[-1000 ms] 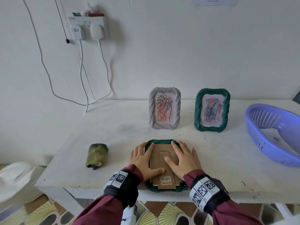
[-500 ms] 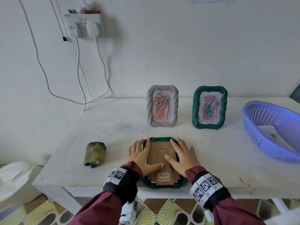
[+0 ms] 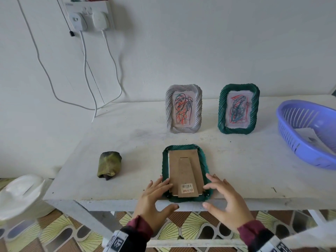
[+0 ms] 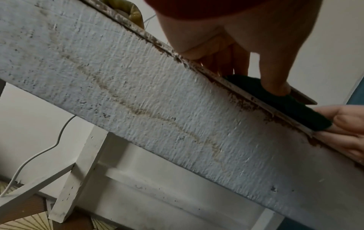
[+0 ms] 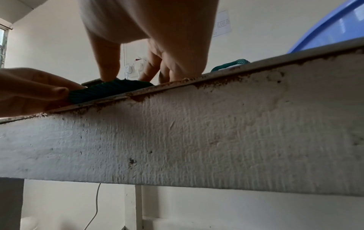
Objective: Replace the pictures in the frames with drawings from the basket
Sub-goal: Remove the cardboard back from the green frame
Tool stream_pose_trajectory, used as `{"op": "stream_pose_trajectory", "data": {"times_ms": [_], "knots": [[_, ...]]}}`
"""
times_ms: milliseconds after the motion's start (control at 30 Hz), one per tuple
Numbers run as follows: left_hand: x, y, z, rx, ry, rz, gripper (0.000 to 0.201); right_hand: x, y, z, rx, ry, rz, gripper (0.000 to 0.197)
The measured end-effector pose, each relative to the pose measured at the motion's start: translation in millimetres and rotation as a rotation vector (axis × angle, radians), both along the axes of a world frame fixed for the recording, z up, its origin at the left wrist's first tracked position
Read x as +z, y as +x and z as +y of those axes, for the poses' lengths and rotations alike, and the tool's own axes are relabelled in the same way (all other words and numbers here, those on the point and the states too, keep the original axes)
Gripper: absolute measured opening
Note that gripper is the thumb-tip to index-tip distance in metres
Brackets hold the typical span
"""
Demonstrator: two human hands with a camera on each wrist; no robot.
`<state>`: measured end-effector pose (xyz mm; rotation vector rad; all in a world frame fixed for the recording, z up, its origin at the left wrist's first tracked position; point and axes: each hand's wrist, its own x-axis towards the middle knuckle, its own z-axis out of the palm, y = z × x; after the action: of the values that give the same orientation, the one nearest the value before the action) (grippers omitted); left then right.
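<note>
A dark green frame (image 3: 183, 147) lies face down at the table's front edge, its brown cardboard back (image 3: 185, 168) and stand facing up. My left hand (image 3: 156, 193) touches its near left corner with spread fingers, and the thumb rests at the near rim (image 4: 285, 105). My right hand (image 3: 221, 191) mirrors this at the near right corner (image 5: 110, 90). Neither hand holds anything. Behind stand a grey frame (image 3: 169, 110) and a second green frame (image 3: 222, 110), each with a scribbled drawing. The purple basket (image 3: 291, 142) at the right holds paper (image 3: 309, 137).
A crumpled olive-green wad (image 3: 109, 165) lies on the white table (image 3: 127, 142) left of the frame. White cables (image 3: 87, 84) hang from wall plugs at the back left. A white plastic object (image 3: 20, 193) sits on the floor at the left.
Both hands have slid back from lying flat on the cardboard back to the frame's near corners. The frame has stayed in place.
</note>
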<state>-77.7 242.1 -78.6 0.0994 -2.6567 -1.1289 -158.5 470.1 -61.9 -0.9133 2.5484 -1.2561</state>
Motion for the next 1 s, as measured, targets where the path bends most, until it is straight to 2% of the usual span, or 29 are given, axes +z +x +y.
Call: {"op": "stream_pose_trajectory", "data": {"times_ms": [100,233,367,533,800,933,1000], "knots": [[-0.8,-3.2,0.6,0.051,0.07,0.003,0.039,-2.4,0.6,-0.7,-0.021,-0.026,0.011,0.033],[1.2,-3.0,1.7,0.071,0.104,-0.023,0.055,-5.8,-0.9,-1.3,-0.024,-0.024,0.017,0.036],[4.0,-2.7,2.2,0.079,0.128,-0.043,0.053,-5.3,-3.1,-2.7,0.005,0.043,0.068,0.043],[4.9,-2.2,1.5,0.072,0.136,-0.063,0.051,-2.3,-2.3,-3.2,0.006,0.077,0.064,0.022],[10.9,-2.5,3.0,0.038,0.046,-0.067,0.047,-1.9,-1.4,-4.2,0.021,0.108,0.118,0.027],[9.8,-1.6,5.0,0.021,-0.017,-0.074,0.035,-1.1,-1.1,-5.4,0.026,0.113,0.145,0.027],[7.8,-0.4,6.4,0.01,-0.027,-0.051,0.039,-0.6,-0.8,-5.4,0.026,0.121,0.149,0.028]]}}
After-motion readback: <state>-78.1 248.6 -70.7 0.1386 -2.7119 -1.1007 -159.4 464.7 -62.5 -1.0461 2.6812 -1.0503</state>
